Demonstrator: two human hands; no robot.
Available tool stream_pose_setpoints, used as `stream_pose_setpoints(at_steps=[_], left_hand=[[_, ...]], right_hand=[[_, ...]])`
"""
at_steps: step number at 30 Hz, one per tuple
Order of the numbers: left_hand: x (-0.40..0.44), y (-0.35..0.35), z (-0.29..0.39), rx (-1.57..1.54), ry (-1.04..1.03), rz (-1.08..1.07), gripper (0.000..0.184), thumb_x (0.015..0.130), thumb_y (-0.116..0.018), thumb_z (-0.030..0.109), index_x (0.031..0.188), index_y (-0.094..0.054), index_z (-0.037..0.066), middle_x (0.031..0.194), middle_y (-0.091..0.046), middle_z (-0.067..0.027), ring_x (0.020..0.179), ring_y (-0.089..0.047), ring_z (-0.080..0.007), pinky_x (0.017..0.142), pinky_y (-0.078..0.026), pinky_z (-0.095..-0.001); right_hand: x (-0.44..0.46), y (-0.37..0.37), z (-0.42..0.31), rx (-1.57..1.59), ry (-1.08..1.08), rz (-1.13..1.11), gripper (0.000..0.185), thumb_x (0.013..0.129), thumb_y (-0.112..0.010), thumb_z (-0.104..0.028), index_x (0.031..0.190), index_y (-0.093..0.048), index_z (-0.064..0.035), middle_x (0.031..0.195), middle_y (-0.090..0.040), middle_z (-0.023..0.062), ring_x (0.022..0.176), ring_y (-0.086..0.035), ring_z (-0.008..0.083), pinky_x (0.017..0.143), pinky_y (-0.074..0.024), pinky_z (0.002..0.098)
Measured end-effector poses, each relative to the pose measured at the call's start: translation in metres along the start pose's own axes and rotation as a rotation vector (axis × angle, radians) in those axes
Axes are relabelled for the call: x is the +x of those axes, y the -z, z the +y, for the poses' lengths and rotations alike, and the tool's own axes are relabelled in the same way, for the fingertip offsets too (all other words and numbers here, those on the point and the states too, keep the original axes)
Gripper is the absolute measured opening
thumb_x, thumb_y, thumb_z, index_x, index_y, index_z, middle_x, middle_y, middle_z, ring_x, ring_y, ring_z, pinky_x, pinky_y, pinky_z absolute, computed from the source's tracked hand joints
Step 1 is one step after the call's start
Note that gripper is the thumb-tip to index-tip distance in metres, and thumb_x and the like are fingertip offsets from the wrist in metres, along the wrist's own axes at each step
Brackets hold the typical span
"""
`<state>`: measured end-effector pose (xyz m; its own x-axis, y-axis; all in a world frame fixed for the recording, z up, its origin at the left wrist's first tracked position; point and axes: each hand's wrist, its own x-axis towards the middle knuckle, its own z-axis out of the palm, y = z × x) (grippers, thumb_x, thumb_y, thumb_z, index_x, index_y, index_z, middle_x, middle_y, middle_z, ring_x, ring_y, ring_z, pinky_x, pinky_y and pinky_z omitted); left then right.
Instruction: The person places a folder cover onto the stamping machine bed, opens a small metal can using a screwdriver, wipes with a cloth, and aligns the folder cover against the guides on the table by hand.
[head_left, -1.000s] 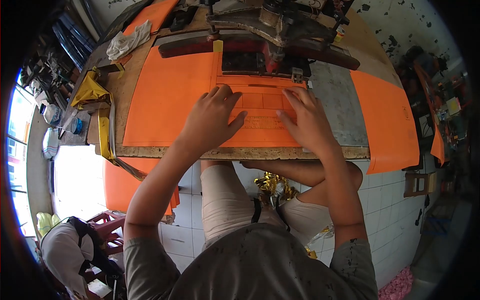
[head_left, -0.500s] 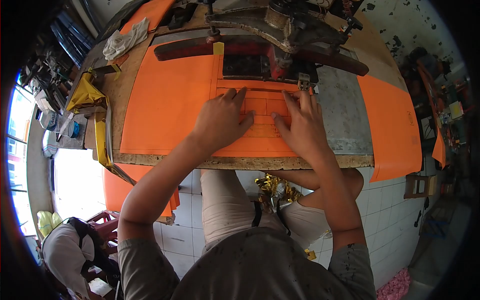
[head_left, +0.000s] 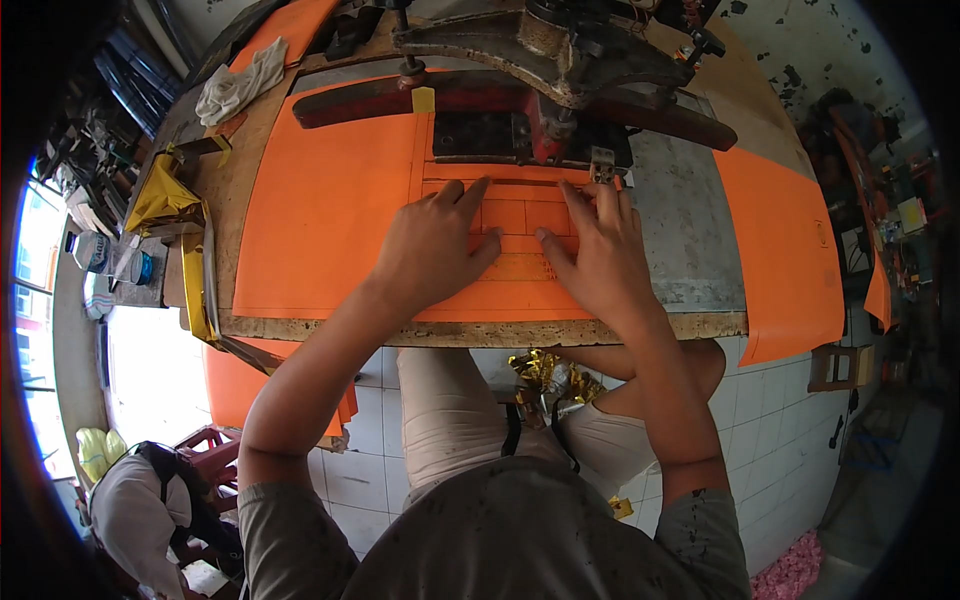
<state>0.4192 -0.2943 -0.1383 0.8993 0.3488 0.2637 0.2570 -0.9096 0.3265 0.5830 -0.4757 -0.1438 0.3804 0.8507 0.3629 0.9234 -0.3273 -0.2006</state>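
Observation:
A large orange sheet [head_left: 320,220] marked with dark ruled lines lies on the worktable under a heavy metal press [head_left: 480,38]. My left hand [head_left: 430,245] rests on it, index finger and thumb stretched out and apart. Opposite, my right hand [head_left: 605,250] touches the sheet with its fingers spread in the same way. Between the two hands is a lined rectangular area [head_left: 525,215]. The press's dark red bar [head_left: 460,92] and black block [head_left: 480,138] stand just beyond my fingertips.
Another orange sheet [head_left: 785,250] hangs over the table's right edge. Gold foil [head_left: 165,195] hangs at the left, near a white cloth [head_left: 243,82]. More foil [head_left: 550,380] lies below the table. A wooden stool [head_left: 840,368] stands at the right.
The view has shifted slightly, so the table and press appear a little farther left. Both hands keep nearly the same pose on the sheet.

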Motion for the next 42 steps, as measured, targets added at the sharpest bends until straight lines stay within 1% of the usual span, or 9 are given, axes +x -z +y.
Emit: stream_pose_setpoints(at_steps=[4,25,28,34,35,38,39,41,42], left_hand=[[0.001,0.0,0.001,-0.018,0.04,-0.037,0.063,0.098,-0.071,0.033,0.148,-0.061,-0.004,0.106,-0.072,-0.0223,0.087,-0.075,-0.0398,0.078,-0.061,-0.0496],[-0.001,-0.001,0.001,-0.011,0.027,0.0,0.062,0.098,-0.072,0.034,0.147,-0.063,-0.003,0.105,-0.072,-0.0217,0.088,-0.075,-0.0395,0.077,-0.061,-0.0497],[-0.007,0.003,0.001,-0.035,0.024,0.008,0.06,0.098,-0.073,0.032,0.146,-0.063,-0.003,0.109,-0.07,-0.0199,0.092,-0.074,-0.0381,0.08,-0.06,-0.0489],[-0.052,0.038,-0.002,-0.146,-0.009,0.017,0.054,0.096,-0.077,0.02,0.145,-0.066,0.0,0.123,-0.066,-0.0161,0.118,-0.067,-0.0357,0.1,-0.055,-0.0471],[-0.063,0.045,-0.005,-0.127,0.022,0.02,0.053,0.095,-0.077,0.019,0.144,-0.067,0.001,0.127,-0.066,-0.0164,0.122,-0.065,-0.0366,0.103,-0.053,-0.0478],[-0.093,0.06,-0.021,-0.08,0.111,0.049,0.052,0.093,-0.076,0.015,0.143,-0.068,0.002,0.139,-0.065,-0.017,0.135,-0.061,-0.0391,0.113,-0.049,-0.0501],[-0.103,0.062,-0.03,-0.068,0.134,0.073,0.052,0.093,-0.076,0.014,0.143,-0.068,0.002,0.143,-0.064,-0.017,0.138,-0.059,-0.0397,0.115,-0.048,-0.0509],[-0.118,0.069,-0.041,-0.053,0.208,0.055,0.053,0.093,-0.072,0.014,0.145,-0.068,0.004,0.158,-0.059,-0.0171,0.149,-0.052,-0.0409,0.124,-0.041,-0.053],[-0.123,0.07,-0.046,-0.03,0.219,0.045,0.054,0.094,-0.071,0.016,0.146,-0.067,0.004,0.16,-0.058,-0.017,0.151,-0.051,-0.0409,0.125,-0.04,-0.0532]], right_hand=[[-0.001,-0.001,0.001,-0.001,0.006,0.004,0.064,0.098,-0.08,-0.034,0.144,-0.065,0.0071,0.13,-0.055,0.0173,0.122,-0.056,0.0333,0.106,-0.0494,0.047],[-0.003,0.001,0.0,0.015,0.003,-0.001,0.062,0.098,-0.08,-0.034,0.142,-0.067,0.0073,0.132,-0.055,0.0172,0.125,-0.056,0.0332,0.108,-0.0492,0.0467],[-0.008,0.005,0.002,0.057,0.016,0.015,0.061,0.099,-0.079,-0.033,0.142,-0.066,0.0077,0.136,-0.055,0.0168,0.126,-0.056,0.0335,0.109,-0.0488,0.0461],[-0.04,0.037,0.02,0.102,-0.009,-0.038,0.053,0.101,-0.077,-0.027,0.145,-0.066,0.0012,0.146,-0.056,0.0129,0.134,-0.054,0.0332,0.115,-0.0445,0.0494],[-0.048,0.041,0.027,0.122,-0.03,-0.047,0.052,0.1,-0.077,-0.024,0.146,-0.066,-0.0027,0.153,-0.056,0.0111,0.142,-0.052,0.0335,0.12,-0.041,0.0509],[-0.063,0.057,0.045,0.126,0.021,-0.076,0.053,0.099,-0.077,-0.023,0.147,-0.066,-0.0038,0.16,-0.054,0.0101,0.149,-0.048,0.035,0.122,-0.0385,0.051],[-0.069,0.058,0.051,0.146,-0.002,-0.116,0.058,0.098,-0.076,-0.021,0.152,-0.062,-0.005,0.167,-0.051,0.0093,0.155,-0.044,0.0348,0.127,-0.031,0.0518],[-0.073,0.061,0.056,0.157,0.007,-0.15,0.06,0.097,-0.076,-0.02,0.153,-0.062,-0.0046,0.168,-0.052,0.0098,0.157,-0.043,0.0349,0.127,-0.0303,0.0513],[-0.074,0.061,0.057,0.162,0.012,-0.169,0.061,0.096,-0.076,-0.02,0.153,-0.062,-0.0044,0.168,-0.053,0.01,0.158,-0.042,0.0349,0.127,-0.0299,0.051]])
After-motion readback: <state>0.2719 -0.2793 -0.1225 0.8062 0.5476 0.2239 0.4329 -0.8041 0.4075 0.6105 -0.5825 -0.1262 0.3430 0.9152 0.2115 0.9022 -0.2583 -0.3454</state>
